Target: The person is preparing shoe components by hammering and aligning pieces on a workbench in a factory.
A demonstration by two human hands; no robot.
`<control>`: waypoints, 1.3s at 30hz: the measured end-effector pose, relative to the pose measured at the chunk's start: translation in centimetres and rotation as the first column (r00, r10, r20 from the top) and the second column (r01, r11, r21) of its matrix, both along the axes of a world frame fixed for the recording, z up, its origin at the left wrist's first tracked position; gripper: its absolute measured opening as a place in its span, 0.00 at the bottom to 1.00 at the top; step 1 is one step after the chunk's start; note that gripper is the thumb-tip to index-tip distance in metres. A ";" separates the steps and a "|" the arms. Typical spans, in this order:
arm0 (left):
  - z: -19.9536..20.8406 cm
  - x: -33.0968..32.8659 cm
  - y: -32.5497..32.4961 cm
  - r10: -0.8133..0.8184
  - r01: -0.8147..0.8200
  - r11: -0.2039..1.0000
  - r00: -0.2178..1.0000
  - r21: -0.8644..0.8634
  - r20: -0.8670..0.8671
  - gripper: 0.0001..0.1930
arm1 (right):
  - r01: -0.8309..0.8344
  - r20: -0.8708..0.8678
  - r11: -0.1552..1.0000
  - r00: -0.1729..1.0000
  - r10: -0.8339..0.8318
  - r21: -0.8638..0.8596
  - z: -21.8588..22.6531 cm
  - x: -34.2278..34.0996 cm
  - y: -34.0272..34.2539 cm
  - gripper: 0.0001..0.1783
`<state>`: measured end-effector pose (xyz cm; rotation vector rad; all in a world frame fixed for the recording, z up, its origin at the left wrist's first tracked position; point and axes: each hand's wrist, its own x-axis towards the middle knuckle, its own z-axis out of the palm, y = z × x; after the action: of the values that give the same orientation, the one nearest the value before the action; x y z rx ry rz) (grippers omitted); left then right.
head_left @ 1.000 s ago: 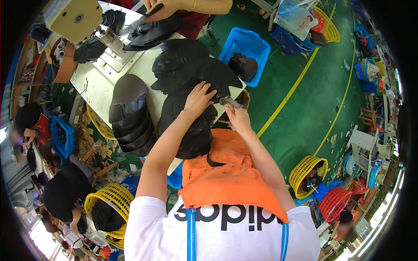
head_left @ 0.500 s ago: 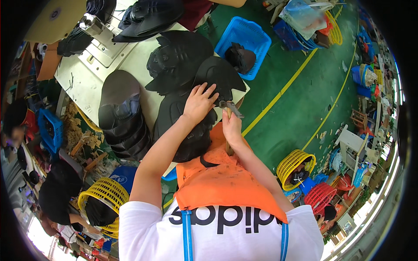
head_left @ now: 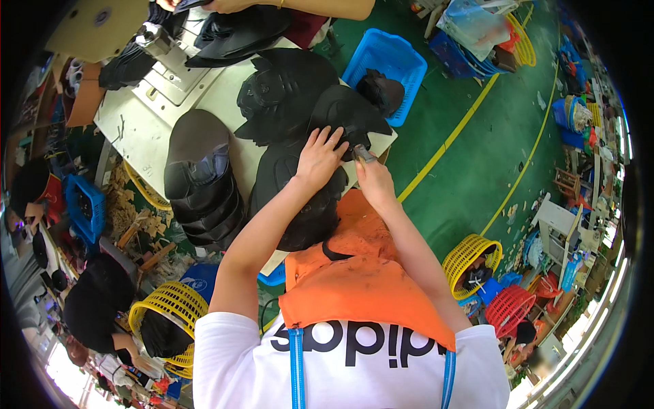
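My left hand (head_left: 320,157) lies with fingers stretched over black shoe upper pieces (head_left: 344,110) at the table's near right corner. Just right of it, my right hand (head_left: 373,183) grips a hammer whose metal head (head_left: 365,154) shows above the fist; its handle is hidden by the hand. The hammer head is close to the near edge of the black piece; whether they touch I cannot tell. More black pieces (head_left: 283,88) lie behind, and another dark pile (head_left: 289,204) is under my left forearm. A long overlapping stack (head_left: 204,177) stands to the left.
The pale table (head_left: 136,123) carries a sewing machine (head_left: 163,48) at its far left. At the top, another person's arm (head_left: 320,7) reaches in. A blue basket (head_left: 412,88) with black pieces stands beyond the right edge. Yellow baskets (head_left: 470,255) (head_left: 167,300) stand on both sides.
My right hand has turned, swinging the hammer so its handle no longer shows. My left hand stays on the black pieces. Another person's arm has come in at the top.
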<state>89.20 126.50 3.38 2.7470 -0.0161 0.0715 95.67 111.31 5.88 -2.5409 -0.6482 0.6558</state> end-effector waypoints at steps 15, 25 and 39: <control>15.0 -9.6 4.0 0.483 -0.410 0.851 0.856 -0.328 0.185 0.16 | 0.150 -0.158 0.969 0.980 -0.120 0.196 -1.0 -0.5 -2.6 0.18; 0.2 2.1 -3.3 0.289 -0.225 0.945 0.916 -0.238 0.280 0.21 | 0.155 -0.189 0.934 0.977 -0.097 0.321 -2.0 -1.3 -5.1 0.17; -3.1 0.9 1.8 -0.213 0.215 0.977 0.967 -0.001 0.140 0.16 | -0.035 -0.102 0.986 0.993 0.052 0.161 -0.9 3.6 -2.4 0.20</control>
<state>90.12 128.32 0.28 2.7005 -0.3486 0.2019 99.23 108.94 4.98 -2.3345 -0.6926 0.7185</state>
